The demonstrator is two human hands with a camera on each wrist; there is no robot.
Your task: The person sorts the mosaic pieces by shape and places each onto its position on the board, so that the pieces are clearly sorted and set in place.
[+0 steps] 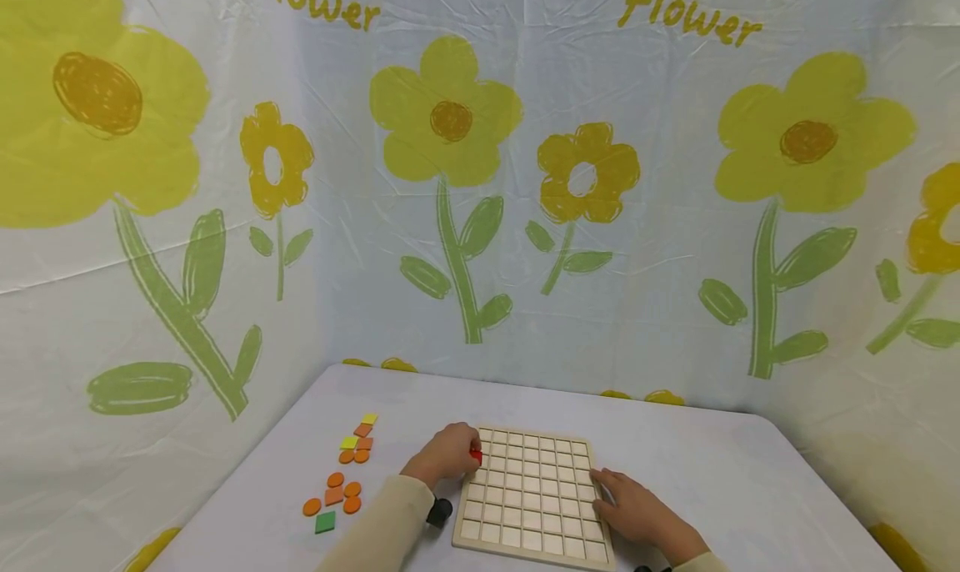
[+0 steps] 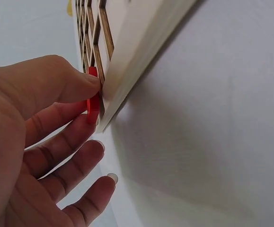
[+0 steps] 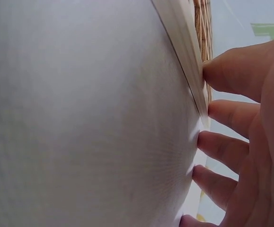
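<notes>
Left hand [image 2: 13, 132], red tile [image 2: 93, 106] pinched between thumb and fingers at edge of wooden grid board [image 1: 532, 500].
Right hand [image 1: 637, 509] touching opposite side, fingers spread; could leave tile askew if let go off-centre.

Fingers [image 3: 234, 116] touch wooden board [image 3: 184, 47]; white tabletop [image 3: 89, 94] alongside

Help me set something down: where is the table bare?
Bare table: right of the right hand, and a strip between the grid board and the flowered curtain. Crowded: the left side, among coloured pieces, and around the left hand.
</notes>
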